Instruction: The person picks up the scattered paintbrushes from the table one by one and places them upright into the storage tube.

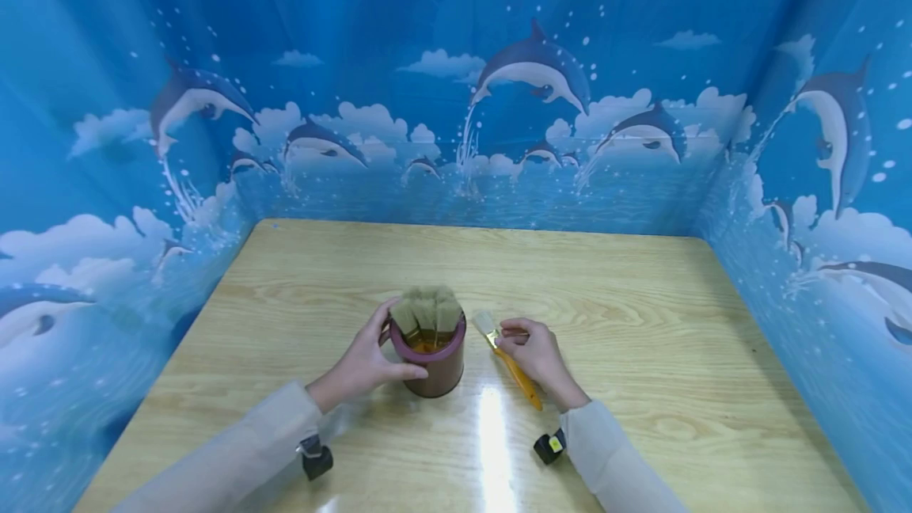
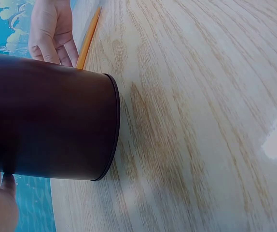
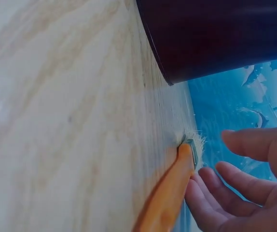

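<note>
A brown cylindrical brush pot point(image 1: 433, 377) with a reddish rim stands on the table, and several paintbrushes point(image 1: 427, 311) stick out of it, bristles up. My left hand point(image 1: 374, 355) grips the pot from the left, thumb along its front; in the left wrist view fingers point(image 2: 7, 181) show at its side. To the right of the pot lies a single paintbrush point(image 1: 520, 377) with an orange handle and pale bristles. Beside it is my right hand point(image 1: 537, 351), fingers loosely bent close to the handle point(image 3: 170, 193), thumb held apart from them.
The pot stands on a light wood-grain table point(image 1: 627, 323) with a bright glare streak in front. Blue curtains point(image 1: 399, 6) printed with dolphins hang behind and along both sides. Each wrist wears a small black camera point(image 1: 317, 461).
</note>
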`<state>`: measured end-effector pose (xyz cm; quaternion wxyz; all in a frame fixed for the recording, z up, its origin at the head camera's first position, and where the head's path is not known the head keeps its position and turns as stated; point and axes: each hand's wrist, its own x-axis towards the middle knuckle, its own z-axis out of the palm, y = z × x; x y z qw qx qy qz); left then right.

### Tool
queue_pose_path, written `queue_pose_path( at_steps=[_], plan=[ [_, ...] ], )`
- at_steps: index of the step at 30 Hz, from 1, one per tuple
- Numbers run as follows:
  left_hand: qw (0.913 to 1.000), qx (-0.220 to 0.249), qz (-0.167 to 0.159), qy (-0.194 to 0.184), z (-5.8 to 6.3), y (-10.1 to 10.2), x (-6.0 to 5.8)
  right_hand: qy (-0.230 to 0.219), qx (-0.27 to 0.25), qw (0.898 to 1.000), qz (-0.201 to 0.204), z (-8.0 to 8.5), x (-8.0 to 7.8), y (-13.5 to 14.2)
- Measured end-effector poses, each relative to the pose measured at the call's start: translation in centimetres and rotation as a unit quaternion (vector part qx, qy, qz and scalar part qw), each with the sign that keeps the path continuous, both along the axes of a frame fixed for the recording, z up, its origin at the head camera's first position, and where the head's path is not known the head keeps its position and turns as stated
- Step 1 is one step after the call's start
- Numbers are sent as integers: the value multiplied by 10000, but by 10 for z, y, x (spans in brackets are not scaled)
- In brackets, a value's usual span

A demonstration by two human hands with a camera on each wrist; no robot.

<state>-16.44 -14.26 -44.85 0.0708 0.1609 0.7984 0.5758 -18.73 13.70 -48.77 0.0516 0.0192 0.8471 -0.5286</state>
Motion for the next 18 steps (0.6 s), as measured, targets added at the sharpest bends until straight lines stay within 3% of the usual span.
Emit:
queue_pose_path(
  at_steps=[18],
  plan=[
    [10000,-25,31,14,0,0,0,164,623,9978,160,-2,-1,-9]
  ],
)
